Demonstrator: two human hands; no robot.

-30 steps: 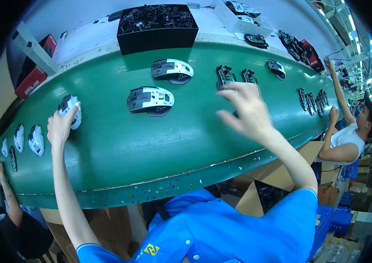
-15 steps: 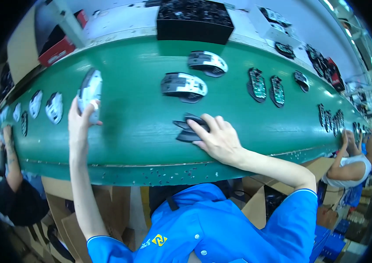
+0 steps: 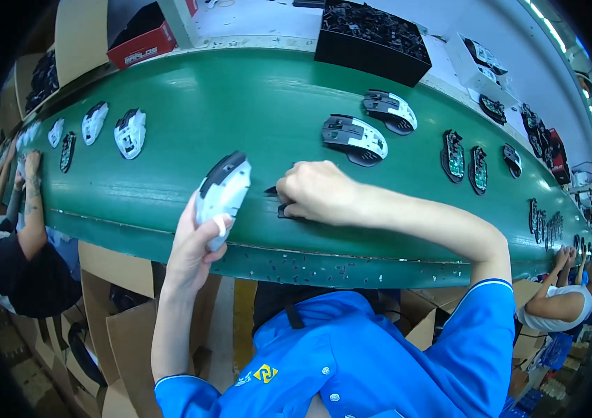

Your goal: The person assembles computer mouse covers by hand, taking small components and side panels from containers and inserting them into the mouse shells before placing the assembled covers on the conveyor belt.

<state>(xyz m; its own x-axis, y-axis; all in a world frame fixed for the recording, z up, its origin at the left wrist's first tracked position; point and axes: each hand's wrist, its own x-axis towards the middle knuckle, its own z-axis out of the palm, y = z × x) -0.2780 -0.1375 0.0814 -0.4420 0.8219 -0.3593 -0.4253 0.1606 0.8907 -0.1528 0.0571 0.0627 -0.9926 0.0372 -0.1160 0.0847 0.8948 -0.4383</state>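
My left hand (image 3: 195, 244) is closed around a white and black computer mouse shell (image 3: 226, 187), held tilted above the near part of the green belt (image 3: 254, 104). My right hand (image 3: 319, 191) bends down on the belt just to its right, fingers curled over a black plastic mouse part (image 3: 282, 210). Only dark tips of that part stick out at the left of my fingers; the rest is hidden under the hand. Beyond my right hand lie two black and white mouse shells, a nearer one (image 3: 355, 139) and a farther one (image 3: 390, 111).
White mouse shells (image 3: 130, 134) and a dark circuit piece (image 3: 67, 152) lie leftward on the belt. Mouse bases with green boards (image 3: 453, 157) lie to the right. A black box of small parts (image 3: 372, 42) stands at the back. Co-workers' arms (image 3: 32, 209) reach in at both sides.
My left hand has brought the mouse shell right and nearer to me. The right hand has curled more tightly over the black part. The whole view has shifted.
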